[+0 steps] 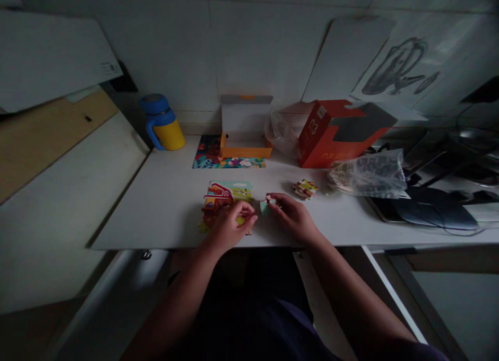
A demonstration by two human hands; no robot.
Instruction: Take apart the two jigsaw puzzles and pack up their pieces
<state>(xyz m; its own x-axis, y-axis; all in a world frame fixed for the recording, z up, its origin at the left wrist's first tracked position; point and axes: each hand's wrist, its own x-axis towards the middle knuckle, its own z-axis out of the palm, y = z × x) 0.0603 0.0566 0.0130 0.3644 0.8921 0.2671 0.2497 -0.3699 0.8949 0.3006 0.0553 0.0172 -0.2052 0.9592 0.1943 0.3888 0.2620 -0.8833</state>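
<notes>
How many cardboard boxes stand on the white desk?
2: the open orange box at back centre, and the red box to its right. Others could be hidden at the cluttered far right.

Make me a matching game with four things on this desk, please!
Things:
1. blue-and-yellow jug with a handle
2. open orange cardboard box
3. small pale-green puzzle piece
4. little pile of multicoloured puzzle pieces

Places:
A. partly on a multicoloured patterned sheet
B. just beyond the right hand
C. white desk's back left corner
D. held in the right hand

Pairs: 1-C, 2-A, 3-D, 4-B
</notes>
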